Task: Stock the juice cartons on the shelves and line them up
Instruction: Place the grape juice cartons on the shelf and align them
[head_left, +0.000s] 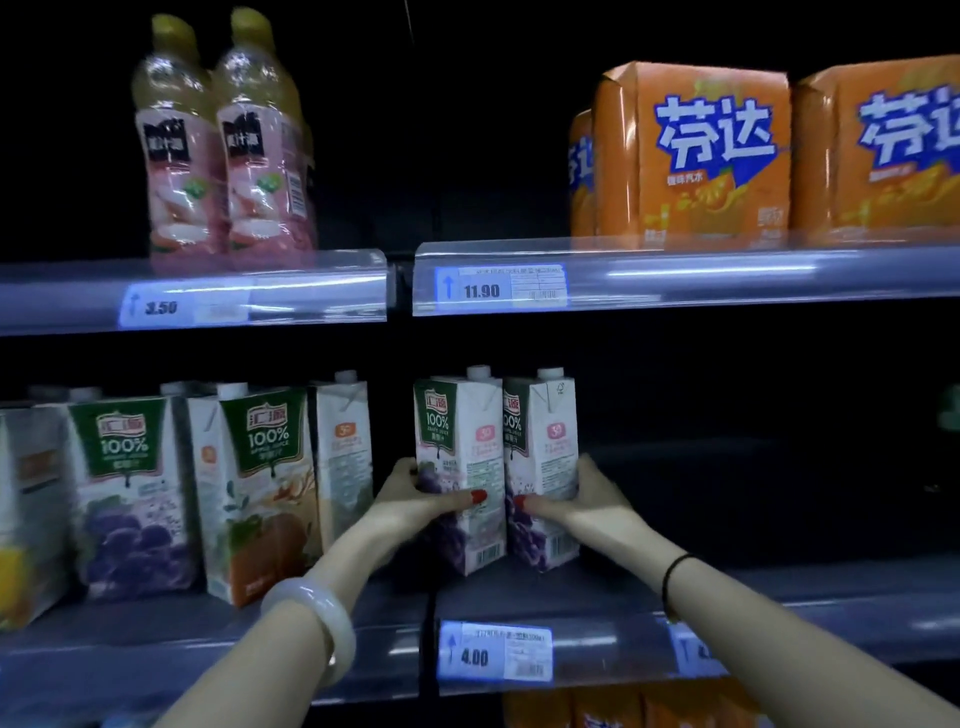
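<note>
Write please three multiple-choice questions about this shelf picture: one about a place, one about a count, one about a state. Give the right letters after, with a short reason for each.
1. Where does the price tag reading 4.00 sit?
A. On the upper shelf rail, under the bottles
B. On the lower shelf rail, below the two grape juice cartons being held
C. On a carton

2. How many pink-labelled bottles clearly stand at the front of the upper shelf?
A. Two
B. Four
C. Six

3. What are the hands doing?
A. Both hang free
B. One holds a bottle
C. Each holds one grape carton

Answers: 1 B, the tag is on the rail just under the held cartons. 2 A, two bottles stand side by side. 3 C, the left hand has a grip on the left grape carton and the right hand on the right grape carton.
</note>
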